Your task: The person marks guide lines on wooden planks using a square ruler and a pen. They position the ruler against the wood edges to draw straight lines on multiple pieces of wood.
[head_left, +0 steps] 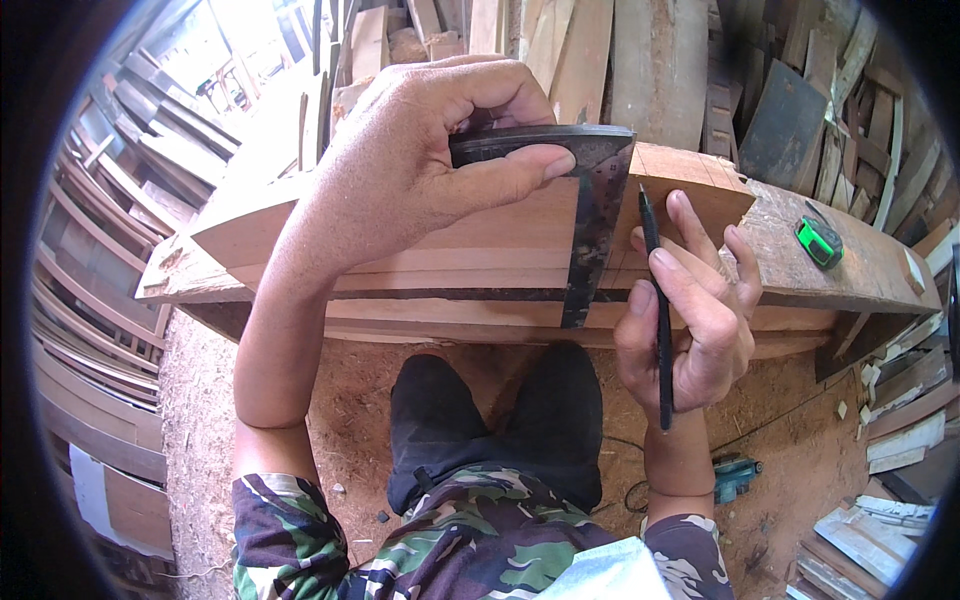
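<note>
My left hand [440, 150] is closed round the dark stock of a try square [600, 190], thumb along its near side. The square's blade hangs down across the face of a thick wooden beam [450, 240] lying on the bench. Between thumb and fingers, my right hand [695, 310] holds a black pencil [657, 300], its tip up near the beam's face just right of the blade. Thin pencil lines show on the beam's top near its right end. Part of the stock is hidden by my left hand.
A green and black tape measure [820, 241] rests on the worn wooden bench [870, 255] to the right. On the dusty floor by my right forearm lies a teal power tool [737, 478] with a cable. Stacked boards [100, 350] stand left, behind and right.
</note>
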Demonstrator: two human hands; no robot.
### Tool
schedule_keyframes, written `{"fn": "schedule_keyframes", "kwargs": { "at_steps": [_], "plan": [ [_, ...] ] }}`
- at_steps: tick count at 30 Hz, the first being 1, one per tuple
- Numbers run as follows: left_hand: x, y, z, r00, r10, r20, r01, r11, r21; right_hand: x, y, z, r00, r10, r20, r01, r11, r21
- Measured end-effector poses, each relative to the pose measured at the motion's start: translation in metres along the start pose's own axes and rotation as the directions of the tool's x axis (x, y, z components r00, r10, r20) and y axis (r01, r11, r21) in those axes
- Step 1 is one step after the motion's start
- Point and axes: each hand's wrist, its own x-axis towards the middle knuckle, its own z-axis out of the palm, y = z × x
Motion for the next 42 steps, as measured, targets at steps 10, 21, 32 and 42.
{"fn": "schedule_keyframes", "kwargs": {
  "at_steps": [10, 21, 32, 42],
  "plan": [
    [0.000, -0.001, 0.004, 0.997, 0.061, -0.053, -0.061, 0.998, 0.003, -0.001, -0.001, 0.001, 1.000, -0.006, -0.003, 0.006, 0.999, -0.045],
    [0.001, 0.002, 0.002, 1.000, 0.013, -0.014, -0.013, 1.000, 0.017, -0.002, -0.003, 0.006, 0.999, -0.004, -0.039, 0.001, 0.997, -0.078],
    [0.001, 0.002, 0.003, 0.997, 0.066, -0.031, -0.066, 0.998, 0.003, -0.008, -0.006, 0.001, 1.000, -0.012, 0.018, 0.014, 0.994, -0.105],
    [0.004, 0.000, 0.011, 0.992, 0.094, -0.079, -0.097, 0.995, -0.036, -0.005, -0.004, -0.004, 0.998, 0.067, -0.009, -0.067, 0.998, 0.022]
  ]
}}
